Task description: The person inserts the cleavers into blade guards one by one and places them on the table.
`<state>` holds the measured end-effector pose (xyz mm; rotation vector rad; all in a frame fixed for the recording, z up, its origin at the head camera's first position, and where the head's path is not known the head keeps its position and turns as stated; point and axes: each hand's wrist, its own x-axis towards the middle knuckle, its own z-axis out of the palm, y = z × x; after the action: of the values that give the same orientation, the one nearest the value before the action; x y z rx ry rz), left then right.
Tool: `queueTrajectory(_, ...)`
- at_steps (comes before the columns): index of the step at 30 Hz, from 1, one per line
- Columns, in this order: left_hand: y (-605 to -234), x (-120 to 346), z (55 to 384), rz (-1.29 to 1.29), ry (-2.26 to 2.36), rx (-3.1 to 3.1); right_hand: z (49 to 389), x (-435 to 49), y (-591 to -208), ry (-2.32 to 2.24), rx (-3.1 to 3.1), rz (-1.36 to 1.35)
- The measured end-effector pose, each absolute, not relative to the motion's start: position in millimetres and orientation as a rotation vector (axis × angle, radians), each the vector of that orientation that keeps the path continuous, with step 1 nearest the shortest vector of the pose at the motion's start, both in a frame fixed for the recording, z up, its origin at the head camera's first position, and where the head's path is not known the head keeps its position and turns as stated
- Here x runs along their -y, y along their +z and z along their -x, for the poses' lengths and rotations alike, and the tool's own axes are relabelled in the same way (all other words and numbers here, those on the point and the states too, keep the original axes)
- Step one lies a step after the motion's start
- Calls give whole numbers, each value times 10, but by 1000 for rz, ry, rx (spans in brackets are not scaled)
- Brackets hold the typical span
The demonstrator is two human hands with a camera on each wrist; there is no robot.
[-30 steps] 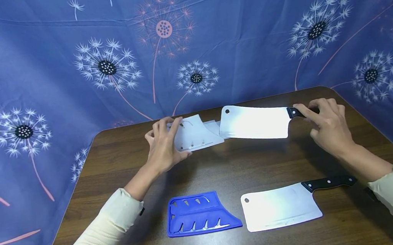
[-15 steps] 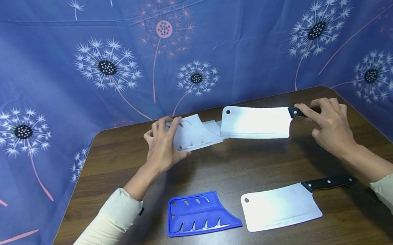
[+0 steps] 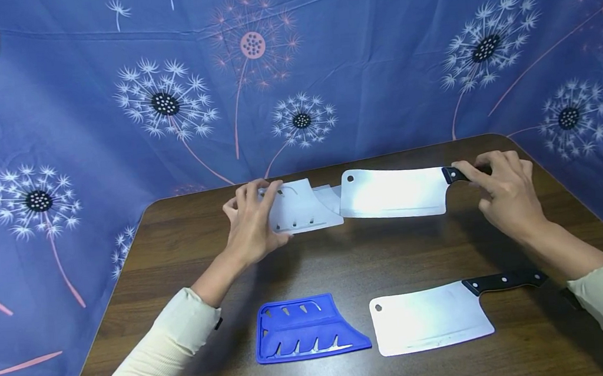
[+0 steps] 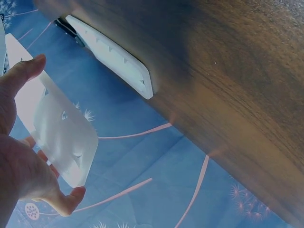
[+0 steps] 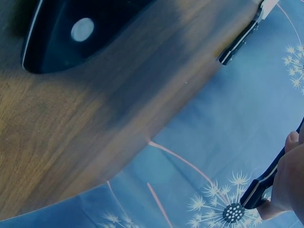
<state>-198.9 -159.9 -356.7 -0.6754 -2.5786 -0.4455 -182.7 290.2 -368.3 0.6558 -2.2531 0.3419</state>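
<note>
My left hand (image 3: 248, 224) grips a white plastic blade guard (image 3: 303, 211) by its closed end, thumb along one edge and fingers along the other, as the left wrist view also shows. My right hand (image 3: 509, 198) holds a cleaver (image 3: 394, 192) by its black handle (image 5: 261, 190), the broad blade level. The blade's square front end, with its hanging hole, is right at the guard's wide mouth, the lower corners overlapping. Both are held up over the far part of the table. Most of the handle is hidden by my fingers.
Nearer on the wooden table (image 3: 179, 251) lie a blue slotted blade guard (image 3: 302, 329) and a second cleaver (image 3: 431, 319), handle to the right. Behind the held guard, at the back edge, rests another white guard (image 4: 114, 59) with a black handle (image 5: 240, 42) beyond it. A flowered blue cloth (image 3: 368, 88) hangs behind.
The cleaver in my right hand has dipped slightly at its front end. The white guard has tilted a little and now lines up with the blade. Things on the table have not moved.
</note>
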Motion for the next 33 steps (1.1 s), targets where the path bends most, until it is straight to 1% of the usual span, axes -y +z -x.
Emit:
queueTrajectory(10, -3556, 1538, 1988, 729, -436, 2582, 1825, -2854, -3655, 333, 2266, -662)
queueTrajectory(17, -3566, 1597, 2005, 708, -424, 2592, 1815, -2850, -3639, 319, 2295, -667)
queueTrajectory(33, -3594, 1551, 2003, 768, -387, 2552, 1816, -2836, -3724, 355, 2288, -693)
